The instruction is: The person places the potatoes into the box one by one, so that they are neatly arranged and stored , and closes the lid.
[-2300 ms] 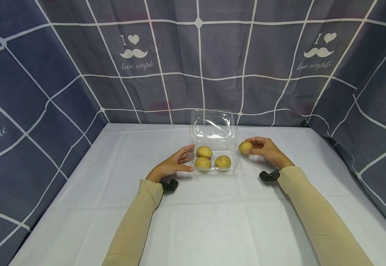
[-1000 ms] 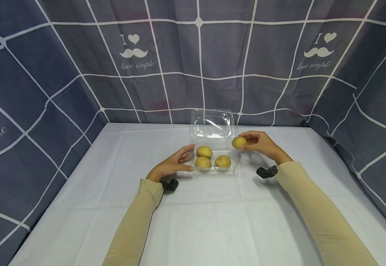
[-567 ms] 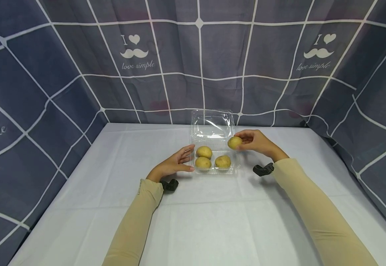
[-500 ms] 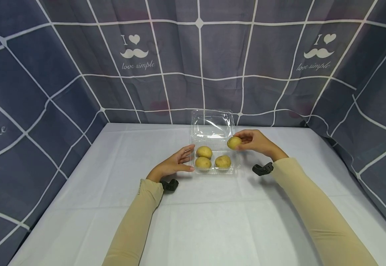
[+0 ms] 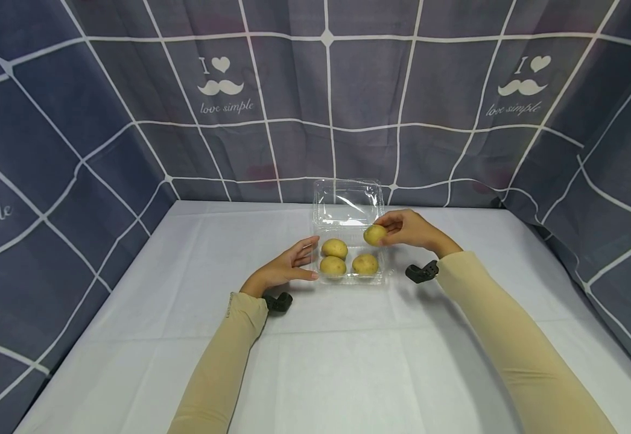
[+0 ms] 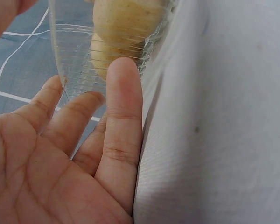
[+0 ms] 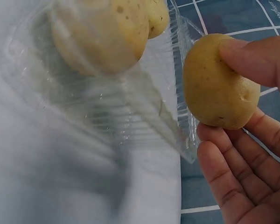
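Note:
A clear plastic clamshell box stands with its lid raised at the back. In its base lie three potatoes: two on the left, a rear one and a front one, and one at the front right. My right hand pinches another potato between thumb and fingers, above the rear right of the base. The right wrist view shows this potato beside the box wall. My left hand touches the box's left side with straight fingers; its thumb lies against the ribbed wall.
White cloth covers the table. Dark grey curtains with white grid lines enclose the back and both sides. A black wrist camera sits under the right wrist, and another under the left.
My right hand has carried its potato leftward from outside the box's right side to over the rear right of the base. The left hand and the other potatoes stay put.

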Tool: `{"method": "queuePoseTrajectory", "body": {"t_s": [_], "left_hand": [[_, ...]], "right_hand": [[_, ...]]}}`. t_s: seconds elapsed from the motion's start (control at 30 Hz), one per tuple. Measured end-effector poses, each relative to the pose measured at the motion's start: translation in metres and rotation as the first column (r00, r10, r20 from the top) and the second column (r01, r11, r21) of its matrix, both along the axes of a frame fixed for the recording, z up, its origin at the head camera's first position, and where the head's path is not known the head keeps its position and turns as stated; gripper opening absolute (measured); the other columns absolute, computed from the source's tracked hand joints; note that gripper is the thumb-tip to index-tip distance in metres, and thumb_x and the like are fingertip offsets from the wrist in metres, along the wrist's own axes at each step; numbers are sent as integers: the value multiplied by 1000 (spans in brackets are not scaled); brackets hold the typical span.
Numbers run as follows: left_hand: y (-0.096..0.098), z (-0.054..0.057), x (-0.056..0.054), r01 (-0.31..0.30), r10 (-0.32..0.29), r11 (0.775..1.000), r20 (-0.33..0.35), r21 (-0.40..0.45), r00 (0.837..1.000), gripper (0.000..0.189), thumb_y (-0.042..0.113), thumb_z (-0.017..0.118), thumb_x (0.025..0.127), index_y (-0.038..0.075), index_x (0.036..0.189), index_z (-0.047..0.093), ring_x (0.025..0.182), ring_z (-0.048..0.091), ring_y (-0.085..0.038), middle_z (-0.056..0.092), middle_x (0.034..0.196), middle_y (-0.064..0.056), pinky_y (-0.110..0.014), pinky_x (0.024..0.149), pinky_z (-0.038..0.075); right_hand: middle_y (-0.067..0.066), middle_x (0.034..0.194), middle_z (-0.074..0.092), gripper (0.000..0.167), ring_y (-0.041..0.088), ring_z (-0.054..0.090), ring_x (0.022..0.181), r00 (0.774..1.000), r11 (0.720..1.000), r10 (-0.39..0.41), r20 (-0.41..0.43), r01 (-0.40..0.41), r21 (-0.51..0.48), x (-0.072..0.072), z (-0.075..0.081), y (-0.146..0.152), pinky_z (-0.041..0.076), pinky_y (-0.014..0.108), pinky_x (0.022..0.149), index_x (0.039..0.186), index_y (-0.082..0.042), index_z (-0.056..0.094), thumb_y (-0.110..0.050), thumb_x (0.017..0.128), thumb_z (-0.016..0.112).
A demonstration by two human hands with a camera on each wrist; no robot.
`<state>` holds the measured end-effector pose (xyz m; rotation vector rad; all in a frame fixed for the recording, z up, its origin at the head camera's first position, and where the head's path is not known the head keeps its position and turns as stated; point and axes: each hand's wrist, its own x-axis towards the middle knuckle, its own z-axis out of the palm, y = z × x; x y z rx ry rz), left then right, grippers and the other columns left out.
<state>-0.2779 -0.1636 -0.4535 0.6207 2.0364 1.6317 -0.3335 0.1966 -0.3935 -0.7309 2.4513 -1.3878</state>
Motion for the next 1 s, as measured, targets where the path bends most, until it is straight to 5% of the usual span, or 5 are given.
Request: {"method": "queuePoseTrajectory", "body": {"t_s": [0.13,1.0], "left_hand": [[0,0,0,1,-1,1000,1,0,1000,97,-3,74,99,9,174,15,162,26,-42,17,180,-16,-56,127,34],[-1,-4,-3,1,-1,1000,-4,-12,1000,97,1,75,100,12,175,15,162,27,-41,16,180,-14,-55,125,37]], "right_hand": [[29,126,73,47,35,70,114,1000,999,1,-11,-1,35,-1,3,-4,55,18,93,131,17,66,4,89,83],[23,118,77,42,34,74,109,1000,994,13,-15,-11,112,-7,-2,-28,61,34,96,124,12,71,2,86,85]]}}
